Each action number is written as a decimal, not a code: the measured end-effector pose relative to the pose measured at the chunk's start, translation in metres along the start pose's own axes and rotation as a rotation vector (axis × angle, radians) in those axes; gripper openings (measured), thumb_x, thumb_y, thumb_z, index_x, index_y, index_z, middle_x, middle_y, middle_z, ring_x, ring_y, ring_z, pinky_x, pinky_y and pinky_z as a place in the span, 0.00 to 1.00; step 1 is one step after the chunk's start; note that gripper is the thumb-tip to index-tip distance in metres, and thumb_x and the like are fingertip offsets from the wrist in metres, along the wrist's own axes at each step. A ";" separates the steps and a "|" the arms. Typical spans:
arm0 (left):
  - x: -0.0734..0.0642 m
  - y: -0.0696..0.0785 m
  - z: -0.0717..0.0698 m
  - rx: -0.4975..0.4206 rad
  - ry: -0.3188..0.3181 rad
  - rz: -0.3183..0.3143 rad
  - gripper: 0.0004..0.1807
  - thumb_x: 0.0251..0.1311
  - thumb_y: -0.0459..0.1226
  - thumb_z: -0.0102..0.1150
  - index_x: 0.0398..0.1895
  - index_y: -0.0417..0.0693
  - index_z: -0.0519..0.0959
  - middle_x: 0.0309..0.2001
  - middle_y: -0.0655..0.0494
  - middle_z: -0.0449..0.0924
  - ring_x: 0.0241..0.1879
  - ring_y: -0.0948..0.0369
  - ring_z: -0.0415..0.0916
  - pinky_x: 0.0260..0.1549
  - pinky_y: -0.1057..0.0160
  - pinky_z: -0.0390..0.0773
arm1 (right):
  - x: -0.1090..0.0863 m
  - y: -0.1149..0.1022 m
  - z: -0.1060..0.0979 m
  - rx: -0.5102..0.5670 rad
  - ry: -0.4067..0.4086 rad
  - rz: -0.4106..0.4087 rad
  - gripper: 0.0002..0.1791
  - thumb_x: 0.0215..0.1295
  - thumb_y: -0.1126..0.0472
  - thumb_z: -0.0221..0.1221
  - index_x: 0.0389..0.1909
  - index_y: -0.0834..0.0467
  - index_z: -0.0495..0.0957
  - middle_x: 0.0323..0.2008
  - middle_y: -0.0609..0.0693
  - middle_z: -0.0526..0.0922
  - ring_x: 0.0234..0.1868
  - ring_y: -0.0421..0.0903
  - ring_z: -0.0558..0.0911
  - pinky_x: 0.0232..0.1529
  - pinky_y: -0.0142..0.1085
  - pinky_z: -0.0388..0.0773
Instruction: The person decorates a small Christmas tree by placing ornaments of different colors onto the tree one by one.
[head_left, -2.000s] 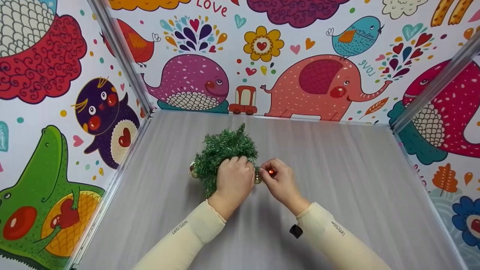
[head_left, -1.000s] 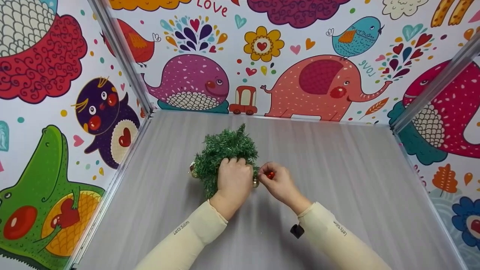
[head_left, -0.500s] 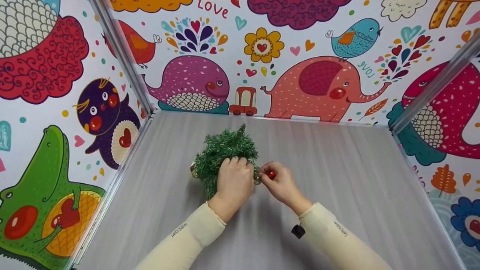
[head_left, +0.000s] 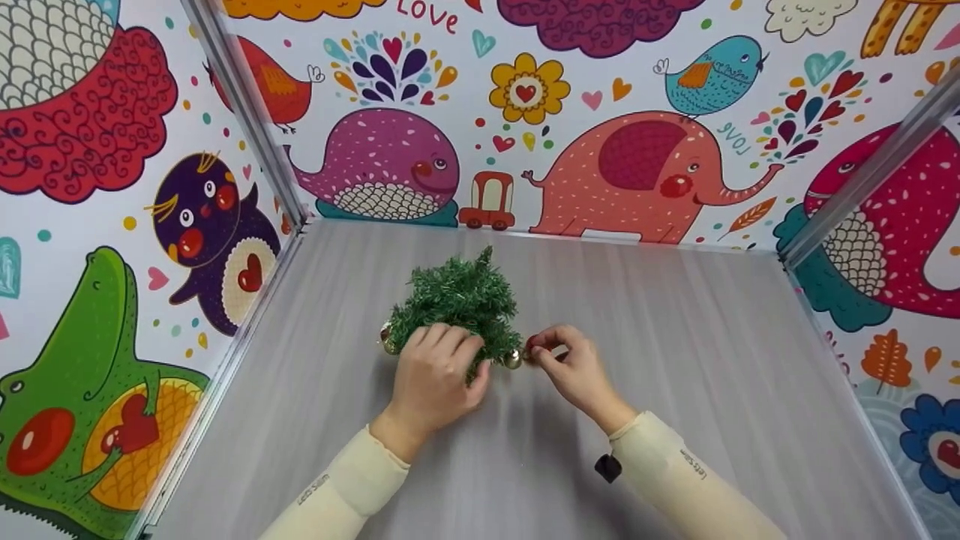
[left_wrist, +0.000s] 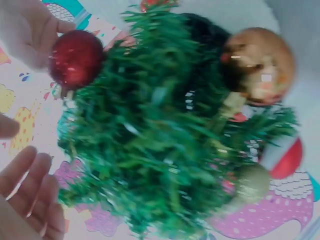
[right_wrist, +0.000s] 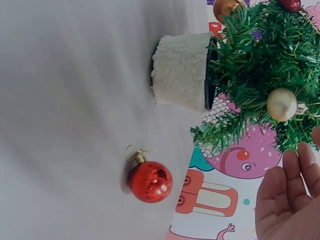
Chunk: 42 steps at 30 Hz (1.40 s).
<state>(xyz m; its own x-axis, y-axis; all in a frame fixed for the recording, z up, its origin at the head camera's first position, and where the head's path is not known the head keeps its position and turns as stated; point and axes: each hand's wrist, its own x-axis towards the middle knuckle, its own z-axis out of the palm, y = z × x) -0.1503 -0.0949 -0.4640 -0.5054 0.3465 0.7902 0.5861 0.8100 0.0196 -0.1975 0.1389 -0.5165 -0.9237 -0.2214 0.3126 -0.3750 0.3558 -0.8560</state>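
A small green Christmas tree (head_left: 457,289) stands upright on the table in its white pot (right_wrist: 180,72). My left hand (head_left: 435,375) is at the tree's near left side, with relaxed fingers (left_wrist: 37,185) beside the branches. My right hand (head_left: 576,367) hovers right of the tree, thumb and index finger apart. Its fingertips are close to a pale gold bauble (right_wrist: 281,105) hanging on a branch, with a gap between. Below that hand a shiny red bauble (right_wrist: 150,182) with a gold hook lies on the table. A dark red glitter bauble (left_wrist: 76,59) is on the branches.
A larger gold bauble (left_wrist: 257,66) hangs on the tree's left side, near a red-and-white ornament (left_wrist: 284,159). The grey table (head_left: 712,360) is enclosed by walls printed with cartoon animals. Metal posts (head_left: 240,112) stand at its back corners.
My left hand has loosened from the branches and moved left. My right hand has shifted slightly right, away from the gold bauble, which now shows on the branch. The tree stays in place.
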 end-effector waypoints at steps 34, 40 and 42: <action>-0.033 -0.026 -0.004 0.003 -0.169 -0.296 0.36 0.53 0.51 0.65 0.61 0.38 0.75 0.61 0.41 0.75 0.60 0.44 0.72 0.60 0.45 0.69 | -0.005 0.055 -0.021 -0.526 -0.013 0.039 0.13 0.58 0.61 0.67 0.45 0.54 0.82 0.43 0.47 0.82 0.45 0.49 0.81 0.41 0.45 0.80; -0.033 -0.029 -0.004 0.006 -0.161 -0.275 0.35 0.51 0.51 0.66 0.59 0.39 0.77 0.57 0.42 0.77 0.59 0.45 0.73 0.58 0.46 0.71 | 0.003 0.066 -0.018 -0.589 -0.060 -0.044 0.19 0.55 0.63 0.69 0.49 0.56 0.81 0.47 0.49 0.82 0.45 0.50 0.82 0.43 0.47 0.80; -0.033 -0.031 -0.004 0.001 -0.162 -0.270 0.34 0.51 0.50 0.66 0.59 0.40 0.77 0.57 0.43 0.77 0.59 0.45 0.74 0.57 0.46 0.71 | 0.005 0.070 -0.017 -0.600 -0.076 -0.059 0.21 0.55 0.64 0.69 0.52 0.56 0.81 0.49 0.50 0.81 0.47 0.52 0.82 0.45 0.48 0.80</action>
<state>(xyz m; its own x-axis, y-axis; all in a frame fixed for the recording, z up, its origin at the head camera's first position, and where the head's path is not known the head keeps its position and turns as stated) -0.1492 -0.1332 -0.4884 -0.7367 0.1899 0.6490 0.4166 0.8834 0.2144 -0.2300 0.1775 -0.5676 -0.9004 -0.3122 0.3031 -0.4240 0.7862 -0.4497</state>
